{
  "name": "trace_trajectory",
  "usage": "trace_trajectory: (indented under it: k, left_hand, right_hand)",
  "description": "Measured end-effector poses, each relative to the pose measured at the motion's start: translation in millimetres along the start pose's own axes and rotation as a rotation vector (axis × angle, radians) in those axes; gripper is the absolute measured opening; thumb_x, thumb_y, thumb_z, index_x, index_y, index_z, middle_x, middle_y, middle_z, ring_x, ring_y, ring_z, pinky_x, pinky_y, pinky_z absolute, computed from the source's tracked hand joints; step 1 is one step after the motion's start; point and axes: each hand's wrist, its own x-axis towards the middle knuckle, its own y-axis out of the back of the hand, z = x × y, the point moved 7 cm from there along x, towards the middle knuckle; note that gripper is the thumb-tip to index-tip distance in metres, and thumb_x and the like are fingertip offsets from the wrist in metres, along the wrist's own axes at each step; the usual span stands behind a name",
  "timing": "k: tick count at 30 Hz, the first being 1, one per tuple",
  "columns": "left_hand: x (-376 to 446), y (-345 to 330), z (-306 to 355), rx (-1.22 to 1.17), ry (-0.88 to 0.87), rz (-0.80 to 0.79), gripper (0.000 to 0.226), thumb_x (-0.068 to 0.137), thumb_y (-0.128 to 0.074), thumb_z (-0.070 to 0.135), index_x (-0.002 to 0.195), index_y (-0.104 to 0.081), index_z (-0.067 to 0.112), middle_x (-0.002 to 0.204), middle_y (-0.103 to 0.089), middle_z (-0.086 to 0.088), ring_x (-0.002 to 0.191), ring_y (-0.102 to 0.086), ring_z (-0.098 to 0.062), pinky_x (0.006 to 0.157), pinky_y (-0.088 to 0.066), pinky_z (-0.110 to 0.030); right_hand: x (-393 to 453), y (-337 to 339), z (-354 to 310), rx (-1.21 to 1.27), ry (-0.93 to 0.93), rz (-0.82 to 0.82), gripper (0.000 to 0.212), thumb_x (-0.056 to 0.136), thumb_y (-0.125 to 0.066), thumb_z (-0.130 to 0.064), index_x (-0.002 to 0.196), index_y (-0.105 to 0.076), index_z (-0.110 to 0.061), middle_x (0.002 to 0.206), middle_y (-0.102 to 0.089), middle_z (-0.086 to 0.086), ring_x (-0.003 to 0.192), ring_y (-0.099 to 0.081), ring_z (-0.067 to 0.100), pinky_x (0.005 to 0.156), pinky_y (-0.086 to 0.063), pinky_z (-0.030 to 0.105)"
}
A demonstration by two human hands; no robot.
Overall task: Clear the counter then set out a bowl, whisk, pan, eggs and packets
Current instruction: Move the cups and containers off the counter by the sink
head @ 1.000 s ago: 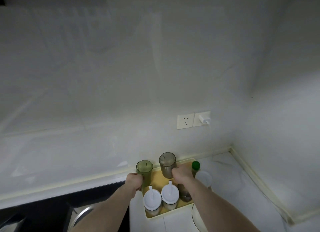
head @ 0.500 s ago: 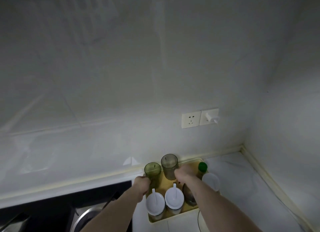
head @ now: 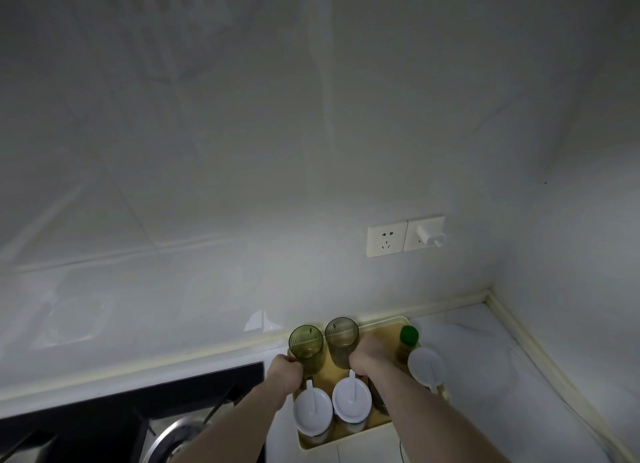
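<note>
Nearest, both forearms reach over the yellow tray (head: 375, 434) on the white counter (head: 485, 376); two white-lidded jars (head: 312, 410) with upright spoon handles stand at its front. The left hand (head: 284, 373) grips the tray's left rim beside the green tumbler (head: 306, 347); the right hand (head: 367, 356) is curled beside the grey tumbler (head: 341, 341), though what it holds cannot be told. Farther right, a green-capped bottle (head: 408, 339) and another white lid (head: 425, 365); beyond, the wall socket (head: 386, 240). Risk, as judged: a lopsided lift or slide of the tray could topple the tall tumblers or tip the jars. The tray's right side is hidden under the right arm; the stove (head: 104, 417) is cut off; bowl, whisk, pan, eggs and packets are not in view.
</note>
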Motion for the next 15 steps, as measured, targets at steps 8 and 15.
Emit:
trace_trajectory:
  k: [8, 15]
  left_hand:
    - [-30.9, 26.2, 2.7, 0.105, -0.121, 0.023, 0.024, 0.090, -0.054, 0.021, 0.110, -0.066, 0.018, 0.104, -0.070, 0.000, 0.087, -0.063, -0.012, 0.065, -0.050, -0.023]
    - [-114.3, 49.8, 14.5, 0.122, -0.421, 0.021, 0.009, 0.094, -0.059, 0.024, 0.094, -0.054, 0.031, 0.106, -0.060, 0.012, 0.095, -0.059, -0.009, 0.076, -0.041, -0.016]
  right_hand:
    - [-19.9, 2.1, 2.1, -0.002, 0.023, 0.014, 0.009, 0.097, -0.054, -0.015, 0.088, -0.057, -0.017, 0.088, -0.059, -0.001, 0.074, -0.056, 0.012, 0.056, -0.042, 0.018]
    - [-58.6, 8.4, 16.2, 0.216, 0.093, 0.030, 0.021, 0.096, -0.048, -0.008, 0.101, -0.067, -0.015, 0.109, -0.067, 0.005, 0.100, -0.064, 0.023, 0.086, -0.053, 0.032]
